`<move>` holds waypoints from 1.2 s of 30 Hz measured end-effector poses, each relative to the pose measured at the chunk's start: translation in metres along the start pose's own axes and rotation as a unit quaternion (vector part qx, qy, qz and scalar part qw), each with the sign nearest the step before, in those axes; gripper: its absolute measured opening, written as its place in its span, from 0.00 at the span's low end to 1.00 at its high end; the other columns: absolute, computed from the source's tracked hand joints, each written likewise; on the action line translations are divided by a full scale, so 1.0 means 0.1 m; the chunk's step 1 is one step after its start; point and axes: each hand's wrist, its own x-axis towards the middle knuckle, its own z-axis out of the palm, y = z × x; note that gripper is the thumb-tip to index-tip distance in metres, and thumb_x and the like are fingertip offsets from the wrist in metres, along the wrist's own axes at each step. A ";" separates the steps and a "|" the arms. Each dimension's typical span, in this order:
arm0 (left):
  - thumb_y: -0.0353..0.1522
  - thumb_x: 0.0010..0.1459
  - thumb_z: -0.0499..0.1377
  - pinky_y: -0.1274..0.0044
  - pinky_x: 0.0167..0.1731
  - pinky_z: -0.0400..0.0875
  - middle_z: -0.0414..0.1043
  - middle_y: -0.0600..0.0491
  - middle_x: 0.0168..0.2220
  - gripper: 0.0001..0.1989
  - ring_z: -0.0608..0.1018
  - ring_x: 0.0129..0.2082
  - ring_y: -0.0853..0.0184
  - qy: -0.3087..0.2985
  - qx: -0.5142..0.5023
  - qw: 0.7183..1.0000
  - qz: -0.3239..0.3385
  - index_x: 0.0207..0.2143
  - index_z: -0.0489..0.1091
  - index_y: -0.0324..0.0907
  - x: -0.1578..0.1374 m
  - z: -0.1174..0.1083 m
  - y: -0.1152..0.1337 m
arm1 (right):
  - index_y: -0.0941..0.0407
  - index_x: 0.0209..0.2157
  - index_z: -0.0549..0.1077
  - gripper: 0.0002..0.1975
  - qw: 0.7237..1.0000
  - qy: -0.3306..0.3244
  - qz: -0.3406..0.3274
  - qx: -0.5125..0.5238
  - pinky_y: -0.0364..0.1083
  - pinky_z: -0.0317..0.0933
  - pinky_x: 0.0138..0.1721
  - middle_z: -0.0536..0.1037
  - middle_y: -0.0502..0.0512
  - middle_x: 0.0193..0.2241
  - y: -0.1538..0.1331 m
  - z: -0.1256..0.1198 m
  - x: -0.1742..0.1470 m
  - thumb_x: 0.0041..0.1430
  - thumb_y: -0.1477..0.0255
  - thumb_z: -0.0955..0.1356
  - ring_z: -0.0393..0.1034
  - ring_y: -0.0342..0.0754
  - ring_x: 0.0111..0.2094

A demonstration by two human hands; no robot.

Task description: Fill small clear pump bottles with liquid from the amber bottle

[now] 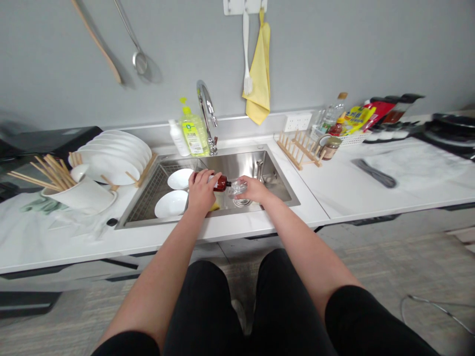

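Over the sink (297, 200), my left hand (201, 190) is wrapped round a reddish-brown bottle (221, 183) that lies tilted on its side, its dark neck pointing right. The neck meets the mouth of a small clear cup (237, 188), or comes very close to it. My right hand (254, 190) closes its fingers round that cup. Whether liquid flows between them is too small to tell. Left of my left hand, two white bowls (171, 204) sit on a wire rack in the sink. A bit of yellow cloth or sponge (215, 205) shows below the bottle.
Behind the sink rise a faucet (206, 111) and a yellow-green soap bottle (193, 131). Racked plates (115, 158) and a chopstick holder (83, 195) stand left. To the right are a wooden rack (300, 149), a jar (331, 148) and a basket of condiments (352, 138).
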 end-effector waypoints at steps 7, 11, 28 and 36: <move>0.24 0.69 0.56 0.49 0.80 0.50 0.78 0.42 0.71 0.32 0.72 0.76 0.47 -0.002 0.001 1.000 0.000 0.72 0.78 0.50 -0.01 -0.01 0.00 | 0.52 0.56 0.83 0.38 1.000 -0.001 0.007 0.002 0.54 0.76 0.58 0.89 0.56 0.51 -0.04 0.00 -0.02 0.42 0.63 0.91 0.86 0.59 0.52; 0.24 0.69 0.56 0.50 0.80 0.50 0.78 0.42 0.71 0.33 0.72 0.76 0.47 -0.004 0.002 1.000 -0.001 0.72 0.77 0.50 -0.01 -0.02 0.01 | 0.52 0.56 0.83 0.38 1.000 -0.002 0.009 0.002 0.56 0.76 0.59 0.89 0.56 0.51 -0.05 -0.01 -0.02 0.43 0.64 0.90 0.86 0.59 0.52; 0.24 0.66 0.58 0.50 0.75 0.58 0.78 0.39 0.70 0.34 0.75 0.72 0.44 -0.006 -0.022 0.999 -0.034 0.73 0.75 0.47 0.00 -0.06 0.05 | 0.52 0.57 0.84 0.39 0.994 0.021 0.013 0.111 0.57 0.75 0.64 0.89 0.59 0.55 -0.05 0.00 0.01 0.42 0.69 0.89 0.85 0.59 0.56; 0.28 0.62 0.68 0.56 0.67 0.74 0.80 0.41 0.69 0.37 0.80 0.67 0.43 -0.002 -0.064 0.995 -0.079 0.74 0.73 0.46 -0.02 0.02 -0.03 | 0.54 0.59 0.83 0.41 0.989 0.028 -0.007 0.147 0.57 0.74 0.64 0.88 0.59 0.55 -0.04 0.01 0.01 0.42 0.66 0.89 0.84 0.59 0.56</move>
